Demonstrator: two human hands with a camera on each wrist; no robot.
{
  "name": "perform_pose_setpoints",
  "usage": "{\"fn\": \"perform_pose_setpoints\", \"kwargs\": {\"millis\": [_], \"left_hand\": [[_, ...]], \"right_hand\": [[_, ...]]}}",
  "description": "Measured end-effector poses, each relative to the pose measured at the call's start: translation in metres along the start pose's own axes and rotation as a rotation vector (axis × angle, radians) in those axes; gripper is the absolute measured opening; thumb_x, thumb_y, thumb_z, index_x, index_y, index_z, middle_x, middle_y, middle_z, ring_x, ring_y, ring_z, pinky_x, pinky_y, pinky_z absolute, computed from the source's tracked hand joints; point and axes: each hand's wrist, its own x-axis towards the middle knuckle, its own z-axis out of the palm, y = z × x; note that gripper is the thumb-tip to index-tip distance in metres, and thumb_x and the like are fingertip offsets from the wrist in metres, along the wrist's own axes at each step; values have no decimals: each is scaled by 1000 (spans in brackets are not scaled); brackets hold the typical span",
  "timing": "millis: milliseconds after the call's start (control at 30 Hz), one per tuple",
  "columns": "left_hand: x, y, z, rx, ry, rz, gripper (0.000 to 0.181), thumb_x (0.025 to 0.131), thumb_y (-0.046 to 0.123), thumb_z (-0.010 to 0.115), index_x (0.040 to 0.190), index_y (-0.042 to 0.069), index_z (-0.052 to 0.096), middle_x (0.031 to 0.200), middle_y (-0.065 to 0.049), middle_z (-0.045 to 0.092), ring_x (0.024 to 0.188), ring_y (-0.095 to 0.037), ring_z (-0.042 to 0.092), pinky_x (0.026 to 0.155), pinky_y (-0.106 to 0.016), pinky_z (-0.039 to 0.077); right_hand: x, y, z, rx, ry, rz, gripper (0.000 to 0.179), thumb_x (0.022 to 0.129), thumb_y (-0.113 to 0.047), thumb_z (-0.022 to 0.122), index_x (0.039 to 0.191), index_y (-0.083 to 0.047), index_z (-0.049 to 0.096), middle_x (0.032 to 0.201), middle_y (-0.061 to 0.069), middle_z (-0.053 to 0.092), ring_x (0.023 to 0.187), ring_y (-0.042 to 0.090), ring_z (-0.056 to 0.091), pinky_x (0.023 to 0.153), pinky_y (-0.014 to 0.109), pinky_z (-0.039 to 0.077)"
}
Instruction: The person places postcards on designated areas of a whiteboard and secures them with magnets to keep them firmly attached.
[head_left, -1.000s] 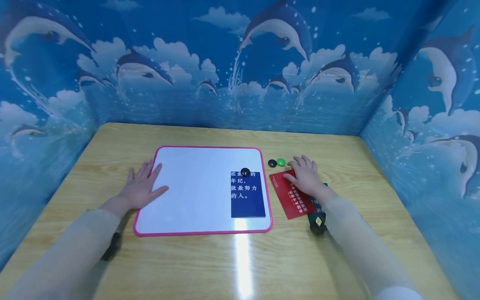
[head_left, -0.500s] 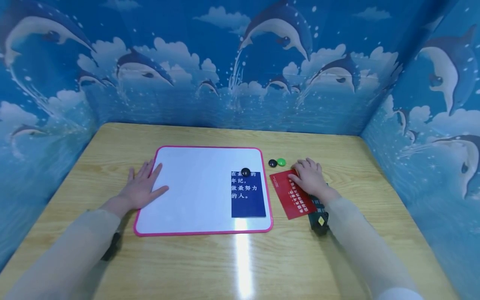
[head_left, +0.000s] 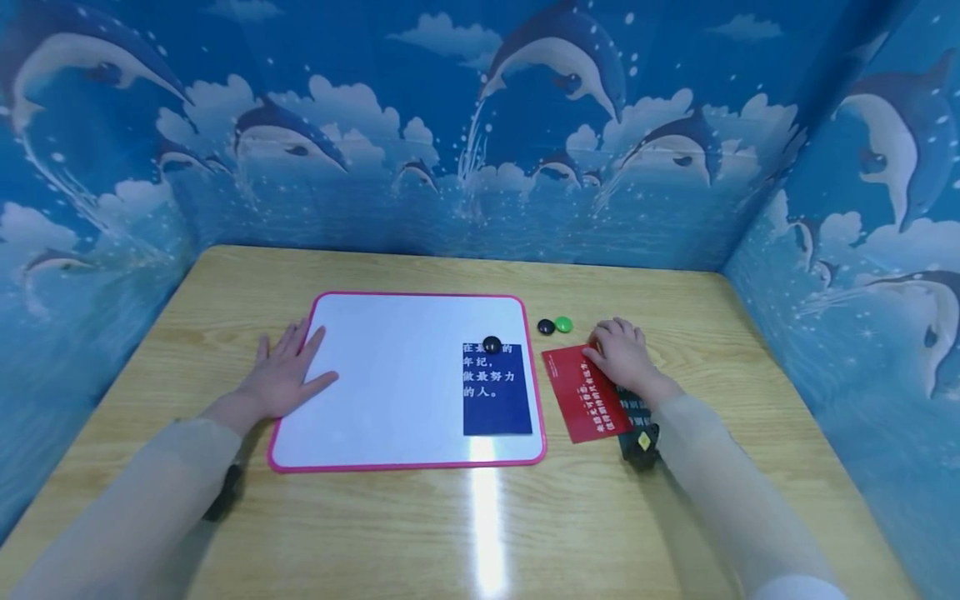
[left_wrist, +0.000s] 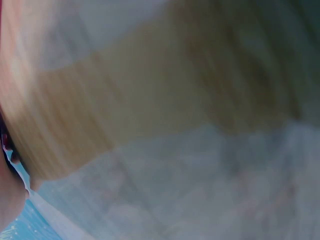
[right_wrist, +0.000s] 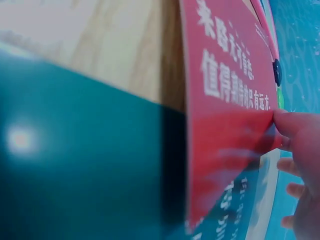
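My left hand point(head_left: 281, 379) lies with fingers spread over the left edge of a pink-framed whiteboard point(head_left: 375, 383). A dark blue card point(head_left: 495, 408) with white Chinese writing is on the board's right side, a black round magnet point(head_left: 491, 344) at its top edge. To the right of the board, my right hand point(head_left: 624, 354) pinches the corner of a red card point(head_left: 581, 400), the thumb point(right_wrist: 290, 122) on its face. In the right wrist view the red card's near edge casts a shadow on a dark green card point(right_wrist: 90, 160) partly beneath it.
A black magnet point(head_left: 546, 327) and a green magnet point(head_left: 563, 324) sit side by side beyond the red card. A black wrist device point(head_left: 640, 447) is under my right forearm. Dolphin-print cloth point(head_left: 480, 200) hangs round the wooden table point(head_left: 375, 533). A sleeve point(left_wrist: 200, 185) fills much of the left wrist view.
My right hand has drawn slightly to the right, its thumb moving to the red card's corner. The red card has turned a little and shows more of its writing. My left hand stays put.
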Motion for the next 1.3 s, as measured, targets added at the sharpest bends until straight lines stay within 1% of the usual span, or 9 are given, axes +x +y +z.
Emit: {"fn": "perform_pose_setpoints", "kwargs": {"millis": [100, 167, 267, 367, 600, 800, 1000, 1100, 1300], "left_hand": [[0, 0, 0, 0, 2, 1, 93, 88, 69, 34, 151, 8, 2, 156, -24, -5, 142, -45, -6, 105, -70, -12], [1, -1, 1, 1, 5, 2, 93, 88, 69, 34, 151, 9, 2, 156, -24, -5, 142, -45, -6, 105, -70, -12], [2, -1, 1, 5, 8, 4, 93, 88, 69, 33, 151, 9, 2, 156, -24, -5, 142, -45, -6, 105, -70, -12], [2, -2, 2, 6, 11, 6, 93, 88, 69, 33, 151, 9, 2, 156, -24, -5, 142, -45, -6, 105, -70, -12], [3, -3, 2, 6, 10, 3, 93, 88, 69, 33, 151, 8, 2, 156, -24, -5, 142, -45, -6, 105, -70, -12], [2, -2, 1, 4, 9, 5, 93, 88, 68, 34, 151, 8, 2, 156, -24, -4, 142, -45, -6, 105, -70, -12], [1, 1, -1, -10, 12, 10, 91, 89, 67, 35, 151, 8, 4, 156, -25, -3, 142, -45, -6, 106, -69, -11], [0, 1, -1, -6, 2, 4, 92, 89, 67, 34, 151, 8, 2, 156, -24, -5, 142, -44, -7, 106, -69, -12], [0, 0, 0, -8, -6, -2, 93, 88, 68, 34, 151, 8, 1, 156, -24, -6, 142, -45, -8, 106, -69, -13]], "right_hand": [[1, 1, -3, 53, -3, 13, 29, 93, -23, 57, 108, 0, 61, 124, 23, 53, 126, 42, 34, 105, 61, 22], [2, 2, -4, 90, 0, 15, 28, 92, -23, 58, 107, 0, 62, 116, 21, 58, 116, 38, 43, 102, 57, 29], [4, 3, -6, 159, -16, 35, 25, 91, -24, 60, 106, -3, 63, 106, 16, 62, 99, 29, 53, 93, 47, 44], [5, 4, -8, 244, -43, 73, 25, 91, -24, 60, 108, -4, 62, 103, 14, 63, 89, 24, 57, 83, 41, 51], [6, 4, -11, 348, -65, 167, 32, 93, -22, 58, 118, -2, 59, 113, 18, 61, 95, 26, 58, 86, 41, 51], [6, 7, -13, 423, -88, 226, 32, 96, -19, 52, 122, -2, 59, 120, 19, 59, 94, 25, 59, 82, 35, 54], [4, 12, -19, 571, -134, 265, 33, 97, -16, 48, 125, 0, 56, 121, 21, 57, 87, 19, 61, 75, 26, 56], [4, 14, -21, 651, -155, 280, 34, 98, -16, 47, 126, 2, 54, 119, 23, 58, 82, 15, 62, 74, 25, 56], [7, 19, -22, 744, -187, 300, 36, 98, -17, 47, 127, 5, 52, 119, 25, 58, 72, 6, 62, 71, 24, 57]]}}
